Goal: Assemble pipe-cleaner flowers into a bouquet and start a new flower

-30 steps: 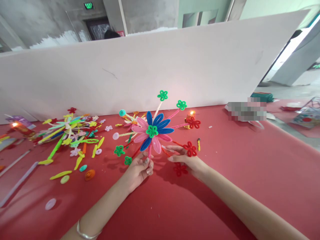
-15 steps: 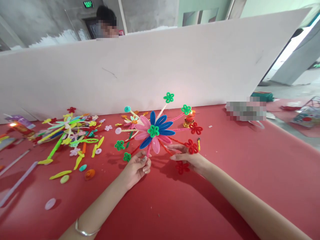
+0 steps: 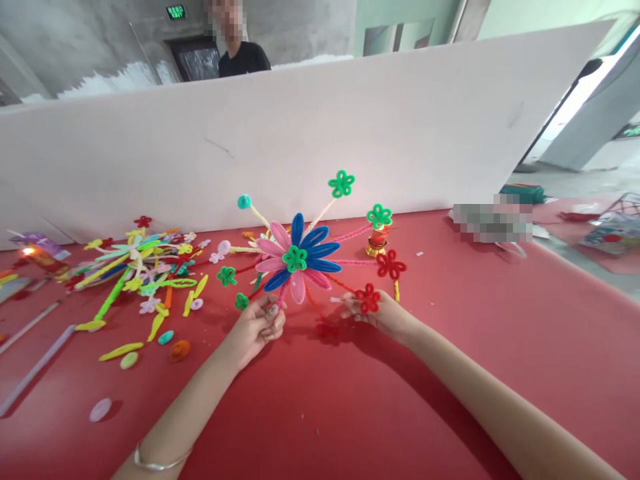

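A large pipe-cleaner flower point(image 3: 298, 285) with pink and blue petals and a green looped centre stands upright. My left hand point(image 3: 257, 330) is closed round its pink twisted stem, just below the petals. Thin twisted arms spread from it, ending in green, red, teal and pale lilac pieces. My right hand point(image 3: 383, 317) is at the right side, partly behind a red looped flower point(image 3: 368, 298). Its fingers are bent together, and a small pale tip point(image 3: 336, 300) sticks out from them. What they grip is hidden. Another red looped flower point(image 3: 329, 329) hangs low and blurred.
A pile of pipe-cleaner flowers point(image 3: 135, 257) lies on the red table point(image 3: 320, 413) at left, with loose petals and discs. A lit red candle-like lamp point(image 3: 43, 260) stands far left; a gold-based one point(image 3: 376, 245) is behind the flower. A white partition point(image 3: 300, 133) borders the back; a person point(image 3: 243, 60) is beyond.
The flower and my left hand have shifted slightly left. My right hand's fingers have come away from the red twisted arm. The person behind the partition has risen higher into view.
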The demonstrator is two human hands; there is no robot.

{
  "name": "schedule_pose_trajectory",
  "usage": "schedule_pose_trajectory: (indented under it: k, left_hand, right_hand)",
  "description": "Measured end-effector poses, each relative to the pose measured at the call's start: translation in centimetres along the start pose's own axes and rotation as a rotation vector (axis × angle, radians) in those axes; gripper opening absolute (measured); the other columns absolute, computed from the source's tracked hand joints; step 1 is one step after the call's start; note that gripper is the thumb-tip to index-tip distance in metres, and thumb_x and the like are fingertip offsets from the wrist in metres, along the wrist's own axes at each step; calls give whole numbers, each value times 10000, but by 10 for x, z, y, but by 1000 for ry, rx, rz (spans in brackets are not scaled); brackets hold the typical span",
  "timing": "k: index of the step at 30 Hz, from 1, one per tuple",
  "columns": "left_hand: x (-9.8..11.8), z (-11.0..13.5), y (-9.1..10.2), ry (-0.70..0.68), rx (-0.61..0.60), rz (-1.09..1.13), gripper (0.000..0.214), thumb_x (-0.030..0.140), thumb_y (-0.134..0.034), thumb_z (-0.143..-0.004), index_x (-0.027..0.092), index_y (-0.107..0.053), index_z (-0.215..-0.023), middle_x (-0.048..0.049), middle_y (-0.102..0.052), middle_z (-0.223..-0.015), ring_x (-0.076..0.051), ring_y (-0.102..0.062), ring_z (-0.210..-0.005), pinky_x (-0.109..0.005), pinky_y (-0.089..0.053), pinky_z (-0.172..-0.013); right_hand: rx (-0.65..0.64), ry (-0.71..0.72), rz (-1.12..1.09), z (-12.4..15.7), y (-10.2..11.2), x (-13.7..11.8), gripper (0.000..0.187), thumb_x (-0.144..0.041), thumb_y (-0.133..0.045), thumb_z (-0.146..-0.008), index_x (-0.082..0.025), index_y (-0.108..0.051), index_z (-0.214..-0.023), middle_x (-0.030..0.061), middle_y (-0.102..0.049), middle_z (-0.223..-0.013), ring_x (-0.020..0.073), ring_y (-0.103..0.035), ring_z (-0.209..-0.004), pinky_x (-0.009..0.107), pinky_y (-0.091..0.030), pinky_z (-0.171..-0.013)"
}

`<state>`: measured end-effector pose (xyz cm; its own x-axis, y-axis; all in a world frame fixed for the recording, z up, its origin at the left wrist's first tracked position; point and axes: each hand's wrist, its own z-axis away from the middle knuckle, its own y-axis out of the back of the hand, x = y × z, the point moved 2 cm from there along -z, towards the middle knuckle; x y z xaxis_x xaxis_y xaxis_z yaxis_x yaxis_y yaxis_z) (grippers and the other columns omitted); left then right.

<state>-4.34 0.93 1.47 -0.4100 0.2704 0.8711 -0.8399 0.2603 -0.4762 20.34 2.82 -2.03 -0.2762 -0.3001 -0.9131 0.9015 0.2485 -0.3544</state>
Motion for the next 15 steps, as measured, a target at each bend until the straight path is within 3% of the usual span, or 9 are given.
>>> schedule_pose_trajectory:
  k: [7, 11, 15]
  left_hand:
    - [19, 4, 7, -68, 31, -207, 243, 328, -710, -708, 146, -559, -766, 79, -360, -461, -34, -228, -406, -191, -147, -428]
    - [25, 8, 13, -111, 28, -494, 268, 416, -609, -779, 157, -545, -801, 70, -368, -492, -56, -262, -427, -212, -164, -449]
    - [36, 15, 12, -230, 58, -876, 263, 421, -481, -852, 173, -524, -776, 62, -384, -510, -85, -325, -468, -224, -248, -492]
  right_hand:
    - [196, 117, -16, -6, 17, -6, 298, -348, -755, -566, -173, -588, -741, -30, -541, -565, 81, -471, -489, 227, -375, -489]
    - [270, 240, 55, -2, 27, -24, 226, -332, -701, -607, -182, -588, -733, -67, -409, -465, 68, -365, -437, 222, -292, -436]
    - [252, 322, 125, 8, 25, -41, 211, -321, -669, -644, -172, -620, -785, -81, -347, -453, 56, -294, -420, 224, -243, -424]
